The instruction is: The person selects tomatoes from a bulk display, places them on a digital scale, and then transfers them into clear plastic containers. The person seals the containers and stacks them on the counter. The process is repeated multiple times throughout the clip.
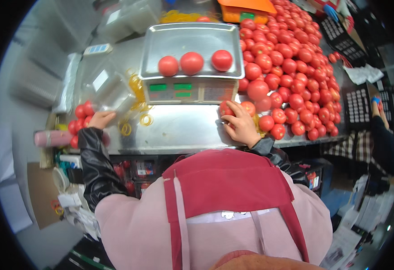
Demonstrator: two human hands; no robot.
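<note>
Half-curled, the fingers of the right hand [241,124] rest against a red tomato [226,108] at the front edge of the scale, thumb side spread a little; whether they have closed on it firmly or only touch it, I cannot tell. In this head view, the left hand [101,120] is at the near corner of a clear plastic container [120,96], with its fingertips partly hidden, so its hold cannot be told either. Just beyond the right hand stands the scale [170,93], its metal pan [188,38] bearing three tomatoes in a loose row along the near side. A large heap of tomatoes [291,67] spreads to the right, while yellow rubber bands [146,119] lie between the container and the scale. For good handling, I would cup the tomato with the finger pads around its middle, squeezing only lightly, since ripe skin probably bruises or splits easily. Lift it clear of its neighbours rather than dragging it, keep the knuckles off the pan's rim, and steady the light container by its edge, because it would likely slide.
</note>
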